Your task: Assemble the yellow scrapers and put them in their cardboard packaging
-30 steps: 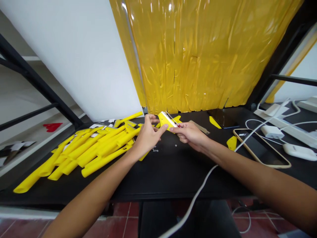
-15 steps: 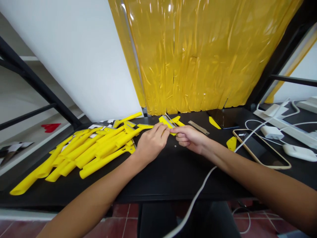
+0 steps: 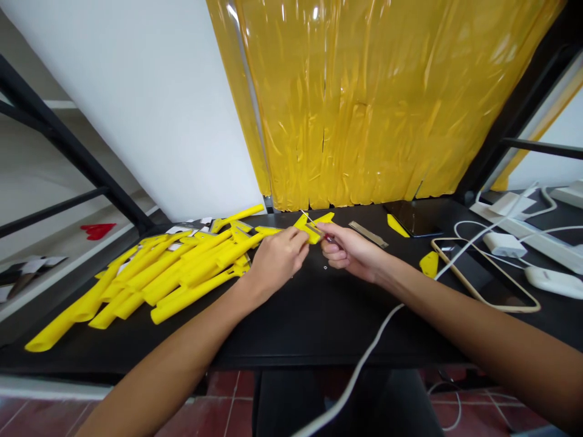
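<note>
My left hand (image 3: pixel 279 260) is closed on a yellow scraper (image 3: pixel 313 234), its flat head showing past the fingertips; the rest is hidden by the hand. My right hand (image 3: pixel 348 252) grips what looks like a thin screwdriver (image 3: pixel 330 239), a bit of red handle showing at the fingers. Its slim metal shaft slants up and left over the scraper head. Just behind lies another yellow piece (image 3: pixel 325 218), partly covered. A tiny metal nut (image 3: pixel 325 267) sits on the black tabletop (image 3: pixel 291 331) below the hands. Right of the scraper lies a flat metal blade strip (image 3: pixel 368 233).
A heap of yellow scrapers (image 3: pixel 182 267) fills the left side. Yellow plates (image 3: pixel 398 226) lie at right, near a dark phone (image 3: pixel 412 218). A phone in a beige case (image 3: pixel 485 273), white charger (image 3: pixel 504 244) and power strip (image 3: pixel 528 230) stand further right. A white cable (image 3: pixel 364 358) crosses the front edge.
The scraper head has turned and more of its yellow face shows. My right hand has shifted slightly right, and the red handle has come into sight. The view has shifted slightly.
</note>
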The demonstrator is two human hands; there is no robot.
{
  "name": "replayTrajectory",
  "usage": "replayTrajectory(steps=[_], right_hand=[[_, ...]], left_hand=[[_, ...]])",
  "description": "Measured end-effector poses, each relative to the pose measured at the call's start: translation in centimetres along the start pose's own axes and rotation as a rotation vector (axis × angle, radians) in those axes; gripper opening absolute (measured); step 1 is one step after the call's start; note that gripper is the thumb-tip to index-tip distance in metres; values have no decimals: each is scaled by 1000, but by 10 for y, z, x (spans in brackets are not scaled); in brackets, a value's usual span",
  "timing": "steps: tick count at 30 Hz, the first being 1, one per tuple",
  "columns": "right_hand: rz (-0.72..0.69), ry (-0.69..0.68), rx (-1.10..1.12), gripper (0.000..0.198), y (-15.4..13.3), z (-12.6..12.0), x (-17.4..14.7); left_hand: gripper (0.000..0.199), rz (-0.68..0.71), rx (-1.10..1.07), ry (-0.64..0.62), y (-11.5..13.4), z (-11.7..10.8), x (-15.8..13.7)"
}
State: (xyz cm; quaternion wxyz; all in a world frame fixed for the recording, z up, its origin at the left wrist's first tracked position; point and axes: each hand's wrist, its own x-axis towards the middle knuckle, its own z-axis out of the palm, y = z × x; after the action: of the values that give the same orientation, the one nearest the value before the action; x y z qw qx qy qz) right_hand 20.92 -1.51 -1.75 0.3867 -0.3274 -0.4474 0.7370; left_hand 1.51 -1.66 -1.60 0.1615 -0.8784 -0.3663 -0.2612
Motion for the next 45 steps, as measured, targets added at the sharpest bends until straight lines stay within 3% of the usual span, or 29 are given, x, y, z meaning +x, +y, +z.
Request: replayTrajectory(steps=[2, 4, 7, 9, 12, 16, 29, 36, 41, 45], right_hand=[[-57, 18, -36, 37, -2, 0, 0], [-211, 106, -188, 34, -4, -2, -1], [-552, 274, -652, 31, -6, -5, -5], [-712, 314, -919, 32, -8, -7, -8], [-763, 306, -1111, 24, -9, -9, -12], [-760, 302, -1246, 20, -9, -8, -12], [-796, 261, -1280, 20, -8, -8, -13], [-820, 235, -1307, 21, -9, -8, -13], [-707, 328, -1385, 28, -6, -3, -14], [-605, 381, -1273, 26, -4, 2, -15]], left_hand=[[9, -133, -196, 51, -5, -2, 3], [10, -306, -422, 114, -11, -5, 8], [21, -552, -763, 178, -21, -10, 14], [24, -668, -934, 196, -27, -12, 18], [26, -774, -1099, 192, -33, -12, 21], [25, -783, -1235, 177, -34, -9, 21], [21, -773, -1172, 160, -36, -6, 20], [23, -658, -894, 204, -42, 3, 14], [23, -582, -684, 224, -41, 8, 10], [21, -545, -566, 261, -39, 7, 11]])
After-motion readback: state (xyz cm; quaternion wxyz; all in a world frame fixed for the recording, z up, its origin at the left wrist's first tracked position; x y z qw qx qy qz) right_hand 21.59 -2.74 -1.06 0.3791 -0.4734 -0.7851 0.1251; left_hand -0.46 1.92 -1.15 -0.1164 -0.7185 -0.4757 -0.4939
